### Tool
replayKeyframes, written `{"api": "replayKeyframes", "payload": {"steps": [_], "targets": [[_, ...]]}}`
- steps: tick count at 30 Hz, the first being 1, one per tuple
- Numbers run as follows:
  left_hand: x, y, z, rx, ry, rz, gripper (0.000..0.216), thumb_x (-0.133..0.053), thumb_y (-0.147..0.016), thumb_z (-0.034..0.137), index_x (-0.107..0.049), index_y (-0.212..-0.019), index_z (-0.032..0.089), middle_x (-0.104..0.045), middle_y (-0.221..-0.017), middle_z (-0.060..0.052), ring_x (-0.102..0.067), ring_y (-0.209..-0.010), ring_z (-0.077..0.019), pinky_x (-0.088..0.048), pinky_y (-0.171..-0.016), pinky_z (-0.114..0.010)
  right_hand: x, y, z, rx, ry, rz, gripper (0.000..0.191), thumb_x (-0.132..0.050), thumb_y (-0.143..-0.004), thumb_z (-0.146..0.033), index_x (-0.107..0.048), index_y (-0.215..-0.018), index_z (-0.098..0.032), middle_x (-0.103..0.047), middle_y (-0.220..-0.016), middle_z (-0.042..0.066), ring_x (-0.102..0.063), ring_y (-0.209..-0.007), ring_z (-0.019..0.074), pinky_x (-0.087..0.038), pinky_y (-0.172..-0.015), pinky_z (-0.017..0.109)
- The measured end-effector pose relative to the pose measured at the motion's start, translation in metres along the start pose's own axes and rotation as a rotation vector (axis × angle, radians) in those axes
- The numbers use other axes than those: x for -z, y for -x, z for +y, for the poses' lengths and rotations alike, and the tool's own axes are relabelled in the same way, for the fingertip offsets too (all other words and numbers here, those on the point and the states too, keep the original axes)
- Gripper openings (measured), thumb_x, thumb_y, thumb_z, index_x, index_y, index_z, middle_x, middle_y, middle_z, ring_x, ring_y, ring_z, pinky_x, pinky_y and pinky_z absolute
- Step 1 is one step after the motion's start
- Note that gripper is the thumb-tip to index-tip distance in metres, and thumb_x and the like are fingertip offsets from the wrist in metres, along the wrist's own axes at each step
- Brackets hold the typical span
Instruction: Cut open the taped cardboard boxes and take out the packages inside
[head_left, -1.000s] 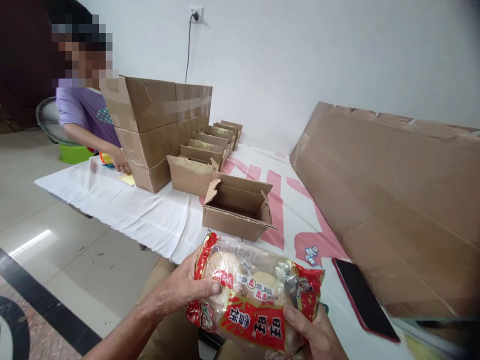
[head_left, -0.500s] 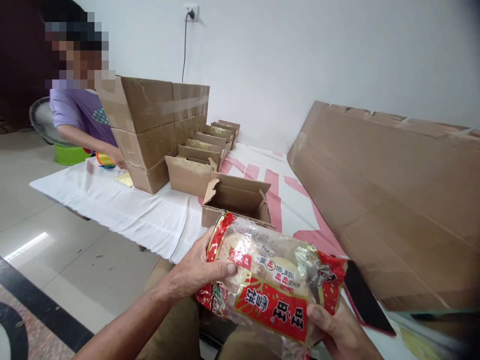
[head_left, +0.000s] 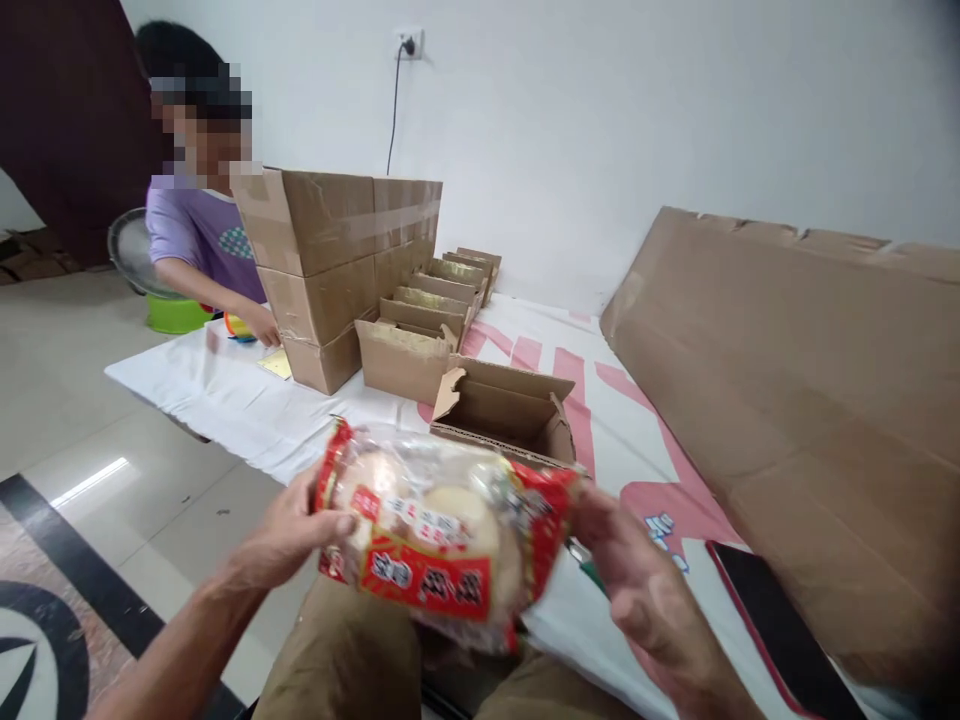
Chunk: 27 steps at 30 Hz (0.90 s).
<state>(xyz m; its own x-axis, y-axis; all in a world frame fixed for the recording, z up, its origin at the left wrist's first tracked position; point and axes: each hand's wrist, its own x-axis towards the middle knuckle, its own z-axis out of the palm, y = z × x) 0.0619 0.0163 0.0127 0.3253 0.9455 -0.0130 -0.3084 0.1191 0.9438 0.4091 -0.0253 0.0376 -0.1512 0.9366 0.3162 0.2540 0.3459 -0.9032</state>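
Observation:
A clear and red bag of rice crackers point(head_left: 431, 575) hangs above my lap, slightly blurred by motion. My left hand point(head_left: 281, 540) is closed on its left end, thumb on the front and the other fingers hidden behind. By the bag's right end is my right hand point(head_left: 649, 595), its fingers apart and the thumb away from the bag. The fingertips are close to the red end; whether they touch it I cannot tell. Just beyond the bag stands an open cardboard box point(head_left: 510, 395) with its flaps up.
Taped cartons point(head_left: 330, 230) are stacked on the left of the cloth-covered table point(head_left: 225, 405), with several open boxes point(head_left: 401, 350) alongside. A person in purple point(head_left: 202, 240) reaches behind the stack. A large cardboard sheet point(head_left: 787, 400) leans at right; a phone point(head_left: 784, 630) lies before it.
The bag has moved left with my left hand. My right hand has loosened from its right end and opened. The view has shifted a little.

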Motion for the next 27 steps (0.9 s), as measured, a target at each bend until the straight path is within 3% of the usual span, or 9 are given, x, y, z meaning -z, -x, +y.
{"api": "replayKeyframes", "payload": {"steps": [2, 4, 7, 10, 14, 17, 21, 24, 27], "targets": [[0.028, -0.003, 0.013, -0.054, -0.03, 0.176, 0.076, -0.093, -0.062, 0.042, -0.065, -0.125, 0.013, -0.079, -0.101, -0.016, -0.078, -0.093, -0.0376, -0.066, -0.08, -0.047, -0.003, -0.03, 0.003, 0.173, 0.365, 0.068, 0.07, -0.07, -0.088, -0.061, -0.05, -0.148, -0.032, -0.065, -0.143, 0.011, -0.061, -0.13, 0.0336, -0.052, -0.105, 0.05], [0.05, -0.012, 0.026, -0.123, -0.047, 0.336, 0.077, -0.095, -0.056, 0.039, -0.066, -0.122, 0.011, -0.08, -0.1, -0.015, -0.078, -0.09, -0.037, -0.067, -0.078, -0.046, -0.007, -0.062, 0.01, 0.311, 0.755, 0.075, 0.06, -0.072, -0.09, -0.041, -0.053, -0.145, -0.026, -0.066, -0.141, 0.013, -0.059, -0.131, 0.035, -0.048, -0.106, 0.053], [0.074, -0.031, 0.037, -0.178, -0.038, 0.446, 0.081, -0.096, -0.051, 0.037, -0.066, -0.121, 0.012, -0.08, -0.098, -0.012, -0.078, -0.087, -0.0343, -0.067, -0.076, -0.043, -0.011, -0.097, 0.021, 0.48, 1.167, -0.031, 0.037, -0.064, -0.089, -0.015, -0.065, -0.126, -0.015, -0.076, -0.113, 0.014, -0.068, -0.108, 0.0341, -0.05, -0.093, 0.049], [0.094, -0.046, 0.033, -0.19, -0.01, 0.454, 0.077, -0.096, -0.049, 0.034, -0.067, -0.117, 0.013, -0.08, -0.092, -0.009, -0.078, -0.086, -0.032, -0.067, -0.075, -0.04, 0.002, -0.106, 0.025, 0.562, 1.383, -0.06, 0.026, -0.052, -0.086, -0.001, -0.07, -0.095, -0.018, -0.075, -0.081, 0.005, -0.067, -0.079, 0.0265, -0.045, -0.079, 0.042], [0.114, -0.063, 0.017, -0.208, 0.023, 0.436, 0.072, -0.094, -0.05, 0.033, -0.068, -0.114, 0.012, -0.08, -0.09, -0.009, -0.078, -0.083, -0.0302, -0.066, -0.075, -0.039, 0.038, -0.089, 0.021, 0.667, 1.474, -0.019, 0.029, -0.046, -0.088, 0.0, -0.067, -0.094, -0.02, -0.075, -0.082, 0.003, -0.065, -0.073, 0.0235, -0.041, -0.073, 0.039], [0.118, -0.091, 0.007, -0.209, 0.006, 0.35, 0.068, -0.092, -0.054, 0.034, -0.067, -0.114, 0.012, -0.079, -0.089, -0.008, -0.077, -0.08, -0.0282, -0.065, -0.075, -0.039, 0.054, -0.078, 0.022, 0.689, 1.485, -0.029, 0.026, -0.043, -0.095, -0.006, -0.065, -0.097, -0.02, -0.075, -0.083, 0.004, -0.065, -0.072, 0.0232, -0.041, -0.073, 0.04], [0.119, -0.151, -0.002, -0.269, -0.095, 0.205, 0.07, -0.091, -0.058, 0.035, -0.066, -0.12, 0.014, -0.077, -0.091, -0.006, -0.075, -0.08, -0.0232, -0.062, -0.075, -0.033, 0.053, -0.067, 0.021, 0.694, 1.426, -0.021, 0.028, -0.042, -0.101, -0.021, -0.065, -0.117, -0.016, -0.076, -0.105, 0.012, -0.07, -0.088, 0.0285, -0.045, -0.078, 0.043], [0.127, -0.192, -0.005, -0.282, -0.189, 0.124, 0.077, -0.09, -0.059, 0.038, -0.063, -0.127, 0.015, -0.076, -0.099, -0.008, -0.074, -0.086, -0.0232, -0.06, -0.076, -0.032, 0.045, -0.052, 0.015, 0.657, 1.339, 0.09, 0.039, -0.053, -0.099, -0.031, -0.062, -0.134, -0.016, -0.071, -0.128, 0.016, -0.069, -0.106, 0.0342, -0.046, -0.086, 0.046], [0.139, -0.217, -0.011, -0.231, -0.261, 0.109, 0.08, -0.092, -0.054, 0.038, -0.064, -0.125, 0.013, -0.076, -0.101, -0.011, -0.074, -0.09, -0.0267, -0.061, -0.079, -0.037, 0.033, -0.035, 0.011, 0.756, 1.195, 0.082, 0.034, -0.062, -0.093, -0.022, -0.067, -0.127, -0.023, -0.076, -0.117, 0.009, -0.072, -0.098, 0.0271, -0.047, -0.088, 0.04]]}}
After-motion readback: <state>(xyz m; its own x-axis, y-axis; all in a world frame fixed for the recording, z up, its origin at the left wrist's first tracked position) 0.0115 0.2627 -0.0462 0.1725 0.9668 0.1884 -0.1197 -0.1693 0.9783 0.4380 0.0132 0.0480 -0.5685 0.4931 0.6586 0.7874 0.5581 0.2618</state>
